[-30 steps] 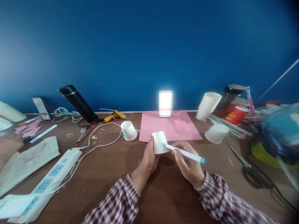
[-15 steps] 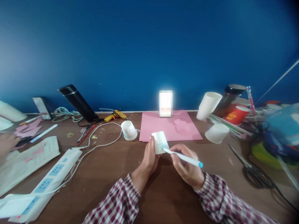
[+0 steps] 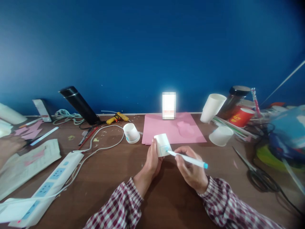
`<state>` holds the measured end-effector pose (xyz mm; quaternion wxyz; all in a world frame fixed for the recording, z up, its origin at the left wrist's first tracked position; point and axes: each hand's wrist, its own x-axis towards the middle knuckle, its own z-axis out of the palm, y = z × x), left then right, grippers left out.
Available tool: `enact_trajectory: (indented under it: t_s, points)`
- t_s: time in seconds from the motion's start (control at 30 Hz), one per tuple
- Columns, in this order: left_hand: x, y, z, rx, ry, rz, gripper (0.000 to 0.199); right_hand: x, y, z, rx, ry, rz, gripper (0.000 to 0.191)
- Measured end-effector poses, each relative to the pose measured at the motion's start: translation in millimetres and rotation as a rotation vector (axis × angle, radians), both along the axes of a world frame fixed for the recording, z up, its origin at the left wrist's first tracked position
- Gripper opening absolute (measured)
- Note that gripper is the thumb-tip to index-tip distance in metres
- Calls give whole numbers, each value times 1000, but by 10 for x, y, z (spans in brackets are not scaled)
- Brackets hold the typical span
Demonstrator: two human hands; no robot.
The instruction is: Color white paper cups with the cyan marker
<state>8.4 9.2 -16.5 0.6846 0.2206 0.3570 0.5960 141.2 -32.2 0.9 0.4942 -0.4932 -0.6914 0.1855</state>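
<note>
The left grip (image 3: 152, 160) is clamping the cup (image 3: 161, 141), the right grip (image 3: 193, 171) the pen (image 3: 192, 161), ideally drawing lightly on the cup's side.

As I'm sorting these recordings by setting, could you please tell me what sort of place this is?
Probably a craft table by a blue wall, judging by the yellow glue gun, pink paper sheets and black-handled scissors lying on it.
</note>
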Motion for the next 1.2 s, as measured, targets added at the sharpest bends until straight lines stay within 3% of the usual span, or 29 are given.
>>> enact_trajectory:
  t_s: [0.23,0.43,0.67,1.2]
  points:
    - [2,-3,1,7,-6,-3,40,-5,-11,18,13,-18,31,5]
    - [7,5,-25,11,-6,-8,44,9,-1,32,21,50,-30,6]
    - [15,1,-48,38,-24,-35,40,-12,-19,21,120,14,39,7]
    - [33,-33,-17,60,45,-7,35,-8,15,9,76,-25,56,7]
